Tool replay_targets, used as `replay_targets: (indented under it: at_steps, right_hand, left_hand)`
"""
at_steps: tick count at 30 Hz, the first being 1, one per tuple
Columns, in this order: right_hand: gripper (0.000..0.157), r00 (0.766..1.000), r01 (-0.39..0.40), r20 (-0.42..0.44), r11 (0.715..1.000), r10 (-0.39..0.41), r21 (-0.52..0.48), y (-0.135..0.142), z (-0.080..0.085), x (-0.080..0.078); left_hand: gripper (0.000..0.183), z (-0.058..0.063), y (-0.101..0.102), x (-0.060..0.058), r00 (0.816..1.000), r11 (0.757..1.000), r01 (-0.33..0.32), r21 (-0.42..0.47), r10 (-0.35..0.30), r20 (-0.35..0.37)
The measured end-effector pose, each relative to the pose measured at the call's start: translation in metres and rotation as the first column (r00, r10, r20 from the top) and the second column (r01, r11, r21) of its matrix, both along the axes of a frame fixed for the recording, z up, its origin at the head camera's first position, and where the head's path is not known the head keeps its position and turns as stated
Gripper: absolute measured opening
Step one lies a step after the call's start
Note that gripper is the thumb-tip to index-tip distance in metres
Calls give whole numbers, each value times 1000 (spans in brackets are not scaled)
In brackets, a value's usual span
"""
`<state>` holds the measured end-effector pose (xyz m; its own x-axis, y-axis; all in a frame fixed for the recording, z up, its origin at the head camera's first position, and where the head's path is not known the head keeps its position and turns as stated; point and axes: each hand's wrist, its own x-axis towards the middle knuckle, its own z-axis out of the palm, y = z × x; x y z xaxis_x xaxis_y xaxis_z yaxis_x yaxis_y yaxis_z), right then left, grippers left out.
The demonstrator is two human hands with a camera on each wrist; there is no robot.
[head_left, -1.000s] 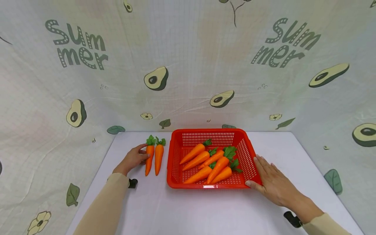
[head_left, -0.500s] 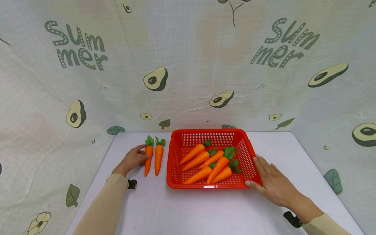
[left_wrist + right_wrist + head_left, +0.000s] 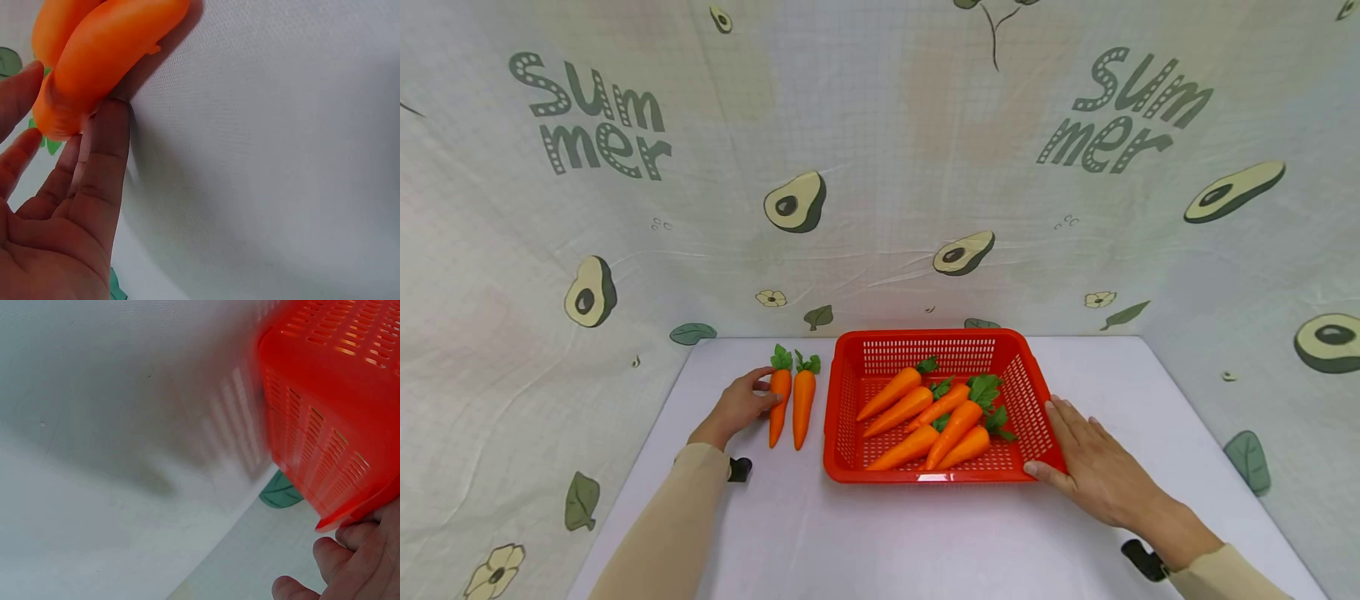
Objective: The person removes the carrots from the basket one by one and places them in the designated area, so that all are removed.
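Note:
In the head view, my left hand (image 3: pixel 741 410) holds the upper part of a carrot (image 3: pixel 780 393) with green leaves, thumb and fingers on either side of it. A second carrot (image 3: pixel 803 408) lies parallel, just to its right. The left wrist view shows the held carrot (image 3: pixel 106 56) close up, with fingertips along its side. My right hand (image 3: pixel 1101 467) rests against the right side of a red perforated basket (image 3: pixel 925 477), fingers straight and thumb at the front corner. Several carrots (image 3: pixel 955 433) lie inside. From the right wrist, fingertips meet the basket's rim (image 3: pixel 350 519).
A white table (image 3: pixel 880 542) carries everything, its back edge against a cloth backdrop (image 3: pixel 880 167) printed with avocados and leaves. The basket stands between the two hands, right of the loose carrots.
The carrot in my left hand has shifted a touch left and then back toward its neighbour. The right hand and the basket hold their places.

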<state>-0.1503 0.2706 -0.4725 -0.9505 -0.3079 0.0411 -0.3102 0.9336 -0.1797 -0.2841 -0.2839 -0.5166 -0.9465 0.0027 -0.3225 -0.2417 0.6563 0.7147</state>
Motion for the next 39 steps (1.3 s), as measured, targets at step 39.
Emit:
replay_targets:
  at_steps: [39]
  right_hand:
    - [104, 1000, 15, -10, 1000, -15, 11, -1, -2, -1]
  left_hand:
    - [46, 105, 63, 3, 916, 1000, -15, -23, 5, -400]
